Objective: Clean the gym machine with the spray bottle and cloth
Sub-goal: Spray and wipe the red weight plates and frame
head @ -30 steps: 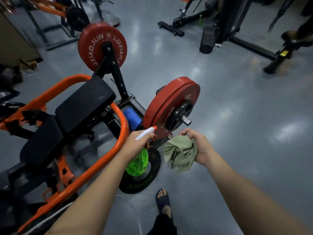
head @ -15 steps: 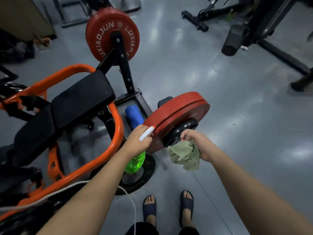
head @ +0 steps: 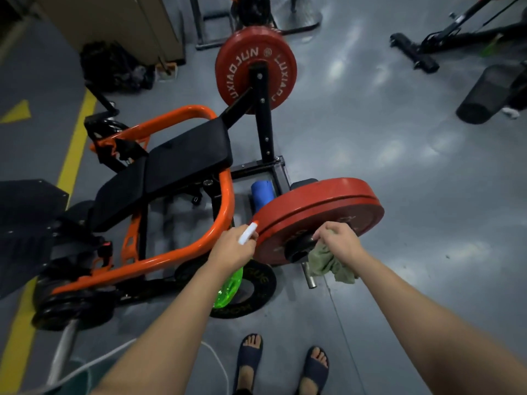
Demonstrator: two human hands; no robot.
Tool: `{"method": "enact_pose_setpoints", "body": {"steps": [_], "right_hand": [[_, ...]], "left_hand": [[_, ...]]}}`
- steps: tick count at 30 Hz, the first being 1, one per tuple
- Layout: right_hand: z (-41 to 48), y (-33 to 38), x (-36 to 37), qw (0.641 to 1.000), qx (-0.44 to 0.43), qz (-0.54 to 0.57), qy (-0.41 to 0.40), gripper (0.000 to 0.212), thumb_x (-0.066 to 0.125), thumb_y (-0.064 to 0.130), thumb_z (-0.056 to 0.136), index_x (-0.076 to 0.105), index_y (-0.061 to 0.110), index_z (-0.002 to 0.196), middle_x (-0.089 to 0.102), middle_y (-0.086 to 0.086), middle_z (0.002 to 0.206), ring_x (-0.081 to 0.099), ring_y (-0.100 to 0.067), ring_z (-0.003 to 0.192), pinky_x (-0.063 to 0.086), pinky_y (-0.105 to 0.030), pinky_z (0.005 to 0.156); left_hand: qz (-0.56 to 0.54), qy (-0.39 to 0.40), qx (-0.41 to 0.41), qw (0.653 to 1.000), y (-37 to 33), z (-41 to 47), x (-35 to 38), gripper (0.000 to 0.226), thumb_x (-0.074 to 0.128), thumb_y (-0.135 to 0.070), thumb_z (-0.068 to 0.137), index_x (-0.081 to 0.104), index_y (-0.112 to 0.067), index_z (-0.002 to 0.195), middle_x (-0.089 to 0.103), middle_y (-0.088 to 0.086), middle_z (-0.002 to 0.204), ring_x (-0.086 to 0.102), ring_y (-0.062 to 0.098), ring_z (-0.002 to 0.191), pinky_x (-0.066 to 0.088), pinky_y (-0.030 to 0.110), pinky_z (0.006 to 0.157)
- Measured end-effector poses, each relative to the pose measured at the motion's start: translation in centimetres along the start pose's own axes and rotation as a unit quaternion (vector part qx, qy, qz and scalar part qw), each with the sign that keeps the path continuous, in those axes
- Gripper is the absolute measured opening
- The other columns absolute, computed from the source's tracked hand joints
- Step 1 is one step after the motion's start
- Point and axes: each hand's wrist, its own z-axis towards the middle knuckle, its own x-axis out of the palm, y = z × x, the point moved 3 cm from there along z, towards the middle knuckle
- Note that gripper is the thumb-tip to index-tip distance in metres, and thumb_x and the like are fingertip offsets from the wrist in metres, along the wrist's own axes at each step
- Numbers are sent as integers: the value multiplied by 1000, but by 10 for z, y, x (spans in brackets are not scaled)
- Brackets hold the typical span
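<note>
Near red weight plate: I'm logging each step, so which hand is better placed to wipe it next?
Probably the right hand: it grips the cloth at the black hub of the near red weight plate. The left hand grips only the spray bottle.

L hand (head: 232,249) grips spray bottle (head: 229,287); R hand (head: 338,242) holds cloth (head: 328,265) at red plate (head: 319,209) hub.

Open floor (head: 427,212) spreads right of the red plate (head: 319,206), up to the bin (head: 484,95). On its left, the narrow gap to the orange frame (head: 226,201) is taken up by the left hand (head: 232,249) gripping the bottle (head: 229,286). Below, a black plate (head: 258,293) lies flat; the bar end (head: 310,277) juts beside the cloth (head: 325,263) held by the right hand (head: 339,242).
</note>
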Motion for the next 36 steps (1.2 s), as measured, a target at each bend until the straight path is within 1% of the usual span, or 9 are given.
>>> {"method": "enact_pose_setpoints", "body": {"steps": [3, 7, 13, 20, 24, 27, 31, 33, 36], "right_hand": [[-2, -8, -8, 1000, -4, -4, -1, 28, 52, 11, 89, 75, 18, 76, 71, 0, 79, 61, -17, 72, 44, -30, 66], [-3, -12, -20, 1000, 4, 14, -17, 28, 53, 10, 91, 76, 17, 77, 70, 1, 77, 59, -16, 71, 42, -29, 65], [1, -11, -36, 996, 18, 53, -73, 28, 52, 15, 88, 74, 21, 73, 73, 3, 81, 64, -16, 83, 49, -31, 75], [-4, -37, -91, 980, 59, 89, -168, 24, 54, 15, 89, 72, 19, 74, 71, 2, 81, 64, -23, 82, 51, -36, 78], [-12, -56, -123, 967, 77, 112, -216, 22, 57, 16, 90, 72, 19, 74, 69, -1, 77, 64, -28, 81, 50, -38, 77], [-15, -63, -136, 963, 88, 115, -227, 20, 57, 16, 89, 68, 15, 72, 66, -6, 70, 60, -29, 73, 45, -35, 67], [-16, -53, -137, 965, 82, 119, -220, 18, 55, 16, 85, 64, 10, 71, 61, -7, 65, 53, -27, 65, 44, -35, 64], [-13, -39, -128, 967, 69, 119, -215, 19, 55, 14, 86, 65, 10, 70, 63, -9, 66, 54, -25, 65, 44, -34, 65], [-6, -8, -105, 974, 36, 106, -195, 20, 53, 16, 86, 67, 9, 73, 69, -13, 72, 58, -25, 68, 48, -33, 66]], "left_hand": [[67, -35, -38, 996, 3, -8, 3, 28, 45, -33, 87, 67, -17, 92, 69, 5, 91, 63, 34, 90, 52, 44, 79], [93, -55, -58, 992, 8, -16, 7, 17, 51, -24, 91, 51, -19, 75, 63, 5, 83, 61, 38, 88, 48, 42, 72], [-18, 4, 2, 1000, -33, -11, 27, 20, 49, -33, 79, 63, -20, 72, 73, -3, 75, 68, 21, 81, 55, 48, 81], [63, -18, 95, 993, -124, 4, 69, 12, 51, -28, 90, 61, -23, 87, 71, 4, 92, 62, 32, 89, 50, 45, 78], [102, 18, 112, 988, -162, 10, 98, 19, 50, -27, 88, 49, -21, 70, 70, 9, 93, 61, 38, 92, 37, 39, 67], [116, 42, 112, 986, -178, 13, 121, 17, 49, -30, 89, 62, -19, 88, 70, 10, 107, 61, 38, 103, 44, 40, 75], [114, 67, 96, 987, -177, 19, 134, 38, 45, -28, 89, 67, -21, 120, 68, 7, 117, 59, 34, 113, 47, 39, 87], [92, 46, 98, 990, -169, 21, 126, 32, 46, -25, 89, 65, -17, 113, 69, 7, 109, 59, 35, 107, 41, 38, 77], [58, 27, 125, 990, -153, 26, 96, 10, 46, -24, 84, 51, -16, 85, 67, 4, 87, 60, 36, 89, 42, 42, 71]]}}
